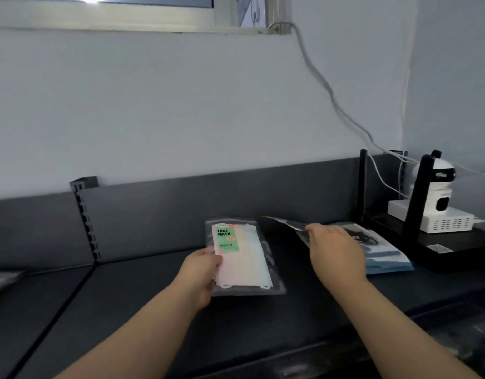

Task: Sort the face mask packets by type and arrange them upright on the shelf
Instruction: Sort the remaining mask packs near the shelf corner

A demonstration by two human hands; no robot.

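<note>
A clear packet of pastel masks with a green FACE MASK label (244, 258) is tilted up off the dark shelf top (143, 291); my left hand (203, 274) grips its left edge. To its right a dark packet (282, 225) is lifted at its near end, and my right hand (335, 248) has its fingers on that edge. Under and beyond that hand lies a blue and white packet showing a black mask (383, 255).
A grey back panel (208, 198) with a slotted upright (86, 217) runs behind the shelf. At the right stand a black router with antennas (416, 203), a white camera (441, 187) and a white box (438, 218). Cables hang down the wall (345, 113).
</note>
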